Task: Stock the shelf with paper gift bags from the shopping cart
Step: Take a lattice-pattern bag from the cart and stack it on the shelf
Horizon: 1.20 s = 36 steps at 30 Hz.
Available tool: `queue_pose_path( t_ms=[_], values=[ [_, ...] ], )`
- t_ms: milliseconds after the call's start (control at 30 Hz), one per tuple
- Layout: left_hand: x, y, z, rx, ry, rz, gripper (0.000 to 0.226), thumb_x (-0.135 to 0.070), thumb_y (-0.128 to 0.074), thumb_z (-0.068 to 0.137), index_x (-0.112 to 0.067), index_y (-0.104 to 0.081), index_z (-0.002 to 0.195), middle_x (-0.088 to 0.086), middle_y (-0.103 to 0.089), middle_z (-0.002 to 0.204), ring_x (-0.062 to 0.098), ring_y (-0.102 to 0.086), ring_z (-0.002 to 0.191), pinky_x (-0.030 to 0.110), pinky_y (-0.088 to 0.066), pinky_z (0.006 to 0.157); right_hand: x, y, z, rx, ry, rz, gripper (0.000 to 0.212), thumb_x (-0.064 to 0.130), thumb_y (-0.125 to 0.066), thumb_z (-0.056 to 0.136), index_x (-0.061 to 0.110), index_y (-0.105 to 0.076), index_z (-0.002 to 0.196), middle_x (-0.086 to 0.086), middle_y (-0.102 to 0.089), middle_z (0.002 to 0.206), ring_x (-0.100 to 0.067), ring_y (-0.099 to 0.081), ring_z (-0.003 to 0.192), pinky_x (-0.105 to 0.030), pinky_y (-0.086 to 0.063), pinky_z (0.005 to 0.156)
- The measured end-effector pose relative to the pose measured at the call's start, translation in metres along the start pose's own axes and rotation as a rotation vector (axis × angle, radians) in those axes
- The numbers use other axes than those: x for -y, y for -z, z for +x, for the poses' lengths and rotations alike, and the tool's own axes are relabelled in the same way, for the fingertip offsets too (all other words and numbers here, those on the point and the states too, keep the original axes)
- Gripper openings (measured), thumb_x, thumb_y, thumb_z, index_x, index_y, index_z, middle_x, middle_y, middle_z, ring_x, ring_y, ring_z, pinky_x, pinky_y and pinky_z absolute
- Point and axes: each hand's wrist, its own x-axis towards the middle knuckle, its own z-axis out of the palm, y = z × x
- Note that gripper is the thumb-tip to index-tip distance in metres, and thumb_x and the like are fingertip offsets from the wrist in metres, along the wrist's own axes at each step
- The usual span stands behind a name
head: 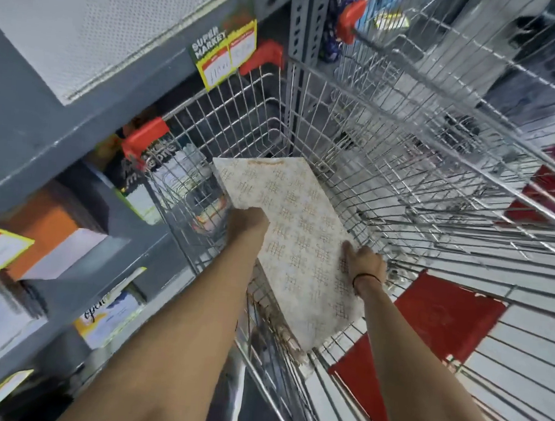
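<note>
A flat white paper gift bag [301, 232] with a tan lattice pattern is tilted inside the wire shopping cart [405, 174]. My left hand [247, 223] grips its left edge from underneath, fingers hidden behind the bag. At the bag's right edge my right hand [366, 262], with a dark band on the wrist, pinches the paper. The bag leans against the cart's near-left wall, its far corner pointing into the basket. The grey shelf [43, 132] stands to the left of the cart.
Yellow price tags [221, 58] hang from the shelf edge above the cart's orange corner bumpers [145, 137]. Boxed goods [52, 229] fill the lower shelves on the left. A second wire cart [449, 41] sits beyond. Red and white floor tiles [433, 325] show through the wires.
</note>
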Motion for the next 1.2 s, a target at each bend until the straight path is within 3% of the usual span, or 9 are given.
queue_pose_path(
  t_ms=[167,300,467,600,733,833,1000,1100,1200],
  values=[
    [-0.019,0.03,-0.029,-0.027,-0.204,0.022,0.043,-0.019,-0.037,0.097,0.001,-0.039,0.135,0.021,-0.048,0.139,0.037,-0.052,0.121,0.042,-0.046,0.094,0.004,0.018,-0.028,0.05,-0.044,0.118,0.061,0.057,-0.047,0.086,-0.001,-0.064,0.098,-0.022,-0.066,0.108,-0.032,-0.06,0.098,-0.034,-0.046,0.079],
    [-0.024,0.065,-0.065,-0.032,-0.372,0.037,0.04,-0.026,-0.039,0.097,-0.003,-0.047,0.129,0.018,-0.055,0.133,0.036,-0.056,0.115,0.043,-0.047,0.097,0.008,0.033,-0.067,0.088,-0.102,0.188,0.068,0.058,-0.048,0.085,0.0,-0.055,0.119,-0.022,-0.056,0.129,-0.036,-0.053,0.117,-0.038,-0.044,0.094],
    [-0.038,0.103,-0.11,-0.012,-0.583,0.058,0.037,-0.031,-0.044,0.095,-0.007,-0.056,0.121,0.016,-0.062,0.124,0.035,-0.059,0.108,0.044,-0.05,0.093,0.011,0.043,-0.117,0.084,-0.122,0.375,0.081,0.057,-0.047,0.087,0.003,-0.024,0.144,-0.022,-0.037,0.146,-0.036,-0.038,0.133,-0.04,-0.033,0.107],
    [-0.041,0.134,-0.145,-0.025,-0.804,0.008,0.033,-0.031,-0.046,0.096,-0.007,-0.058,0.115,0.013,-0.064,0.117,0.032,-0.061,0.103,0.036,-0.048,0.083,0.024,0.054,-0.155,0.009,-0.055,0.508,0.072,0.057,-0.038,0.091,-0.009,-0.057,0.115,-0.026,-0.059,0.123,-0.036,-0.057,0.111,-0.037,-0.044,0.091],
    [-0.033,0.181,-0.161,-0.006,-0.937,-0.173,0.034,-0.029,-0.047,0.096,-0.005,-0.06,0.116,0.014,-0.065,0.116,0.03,-0.061,0.105,0.038,-0.048,0.088,0.05,0.066,-0.191,-0.203,0.058,0.698,0.07,0.053,-0.042,0.091,-0.013,-0.065,0.085,-0.032,-0.066,0.09,-0.038,-0.063,0.084,-0.039,-0.047,0.07],
    [-0.017,0.216,-0.156,0.017,-0.936,-0.353,0.04,-0.033,-0.046,0.096,-0.002,-0.057,0.12,0.016,-0.062,0.122,0.031,-0.059,0.112,0.044,-0.048,0.097,0.074,0.075,-0.212,-0.302,0.139,0.86,0.062,0.056,-0.045,0.088,0.009,-0.039,0.047,-0.011,-0.041,0.049,-0.023,-0.043,0.051,-0.031,-0.034,0.056],
    [0.001,0.268,-0.143,-0.086,-0.945,-0.555,0.026,-0.034,-0.048,0.096,-0.01,-0.056,0.093,-0.003,-0.052,0.073,0.011,-0.05,0.067,0.03,-0.038,0.069,0.12,0.088,-0.238,-0.358,0.366,0.922,0.056,0.059,-0.042,0.087,0.014,-0.037,0.055,-0.002,-0.033,0.048,-0.017,-0.033,0.047,-0.026,-0.023,0.048],
    [0.007,0.292,-0.139,-0.114,-0.924,-0.666,0.03,-0.028,-0.048,0.097,-0.007,-0.061,0.114,-0.006,-0.059,0.089,0.011,-0.054,0.081,0.027,-0.04,0.076,0.143,0.092,-0.251,-0.366,0.481,0.917,0.056,0.057,-0.046,0.088,0.02,-0.027,0.05,0.003,-0.027,0.045,-0.015,-0.027,0.043,-0.025,-0.021,0.047],
    [0.01,0.309,-0.134,-0.12,-0.931,-0.746,0.026,-0.024,-0.046,0.099,-0.01,-0.059,0.116,-0.005,-0.06,0.09,0.003,-0.054,0.073,0.011,-0.049,0.061,0.16,0.095,-0.259,-0.327,0.571,0.897,0.053,0.05,-0.051,0.088,0.021,-0.029,0.049,0.004,-0.029,0.046,-0.013,-0.028,0.043,-0.025,-0.022,0.046]
  ],
)
